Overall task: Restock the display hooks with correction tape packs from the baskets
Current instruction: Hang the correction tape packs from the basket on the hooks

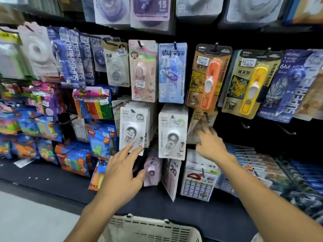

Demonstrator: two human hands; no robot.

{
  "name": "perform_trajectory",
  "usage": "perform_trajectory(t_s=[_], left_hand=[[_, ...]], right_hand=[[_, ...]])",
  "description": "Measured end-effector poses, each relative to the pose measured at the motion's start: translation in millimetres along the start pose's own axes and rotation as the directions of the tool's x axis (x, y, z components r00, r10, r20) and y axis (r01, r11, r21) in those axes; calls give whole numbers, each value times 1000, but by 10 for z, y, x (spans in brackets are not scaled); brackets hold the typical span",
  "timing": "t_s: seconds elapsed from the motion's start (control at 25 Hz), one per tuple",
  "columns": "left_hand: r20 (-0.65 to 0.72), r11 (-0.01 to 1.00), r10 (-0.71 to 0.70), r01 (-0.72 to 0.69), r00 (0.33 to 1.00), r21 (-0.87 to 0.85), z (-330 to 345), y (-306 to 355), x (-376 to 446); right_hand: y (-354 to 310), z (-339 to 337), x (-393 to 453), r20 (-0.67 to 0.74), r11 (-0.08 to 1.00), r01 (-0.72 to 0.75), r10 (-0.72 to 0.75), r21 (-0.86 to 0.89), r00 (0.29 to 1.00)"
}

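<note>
My left hand [122, 170] reaches up with straight fingers, the fingertips touching the bottom of a white correction tape pack [132, 127] at the front of a full hook. My right hand [210, 145] is blurred and stretches towards a brownish pack [200, 126] hanging on the hook to the right, its fingers on the pack's lower part. Between the two hangs another stack of white correction tape packs [173, 133]. A cream plastic basket [150, 229] sits at the bottom centre; its contents are hidden.
Orange [208, 79] and yellow [248, 84] clip-pusher packs hang above right. Bare hooks [286, 131] stick out at right. Colourful packs fill the left hooks, and a dark shelf [52, 177] runs below the display.
</note>
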State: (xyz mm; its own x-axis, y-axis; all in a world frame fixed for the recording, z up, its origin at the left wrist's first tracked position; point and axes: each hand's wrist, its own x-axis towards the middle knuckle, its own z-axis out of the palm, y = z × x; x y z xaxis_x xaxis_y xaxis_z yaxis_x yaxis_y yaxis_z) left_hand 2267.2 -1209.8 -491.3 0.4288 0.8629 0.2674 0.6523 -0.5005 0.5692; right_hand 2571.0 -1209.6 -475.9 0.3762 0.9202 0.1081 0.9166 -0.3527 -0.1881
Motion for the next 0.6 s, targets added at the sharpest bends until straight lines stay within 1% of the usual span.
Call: perform_trajectory(t_s=[0.12, 0.28, 0.32, 0.36, 0.4, 0.44, 0.48, 0.52, 0.56, 0.6], left_hand=[[80, 993, -33, 23, 996, 117, 2, -161, -45], [157, 964, -91, 47, 983, 260, 127, -516, -155], [169, 954, -89, 35, 982, 298, 194, -622, -194], [185, 943, -85, 19, 979, 333, 277, -722, -235], [209, 932, -89, 7, 974, 364, 373, -815, -262], [238, 923, -109, 9, 965, 384, 479, -895, -295], [269, 921, -140, 26, 953, 389, 593, -978, -337], [300, 920, -180, 53, 937, 387, 711, -1072, -409], [334, 913, -222, 75, 916, 402, 838, -1174, -505], [377, 897, -268, 86, 886, 434, 971, -1278, -624]], right_hand=[[97, 4, 160, 56, 997, -7, 12, -78, 998], [179, 5, 496, 19, 999, 4, -3, -51, 1000], [176, 41, 528, -9, 999, 5, -6, -48, 1000], [145, 134, 506, -71, 999, -8, 5, -38, 997], [92, 282, 444, -161, 1000, -26, 26, 1, 987], [12, 474, 327, -253, 994, -33, 58, 100, 966], [-92, 689, 156, -315, 964, -23, 109, 266, 943], [-216, 934, -57, -348, 889, -5, 184, 458, 919], [-347, 1188, -298, -389, 787, 33, 268, 616, 881], [-478, 1459, -547, -437, 703, 82, 342, 706, 832]])
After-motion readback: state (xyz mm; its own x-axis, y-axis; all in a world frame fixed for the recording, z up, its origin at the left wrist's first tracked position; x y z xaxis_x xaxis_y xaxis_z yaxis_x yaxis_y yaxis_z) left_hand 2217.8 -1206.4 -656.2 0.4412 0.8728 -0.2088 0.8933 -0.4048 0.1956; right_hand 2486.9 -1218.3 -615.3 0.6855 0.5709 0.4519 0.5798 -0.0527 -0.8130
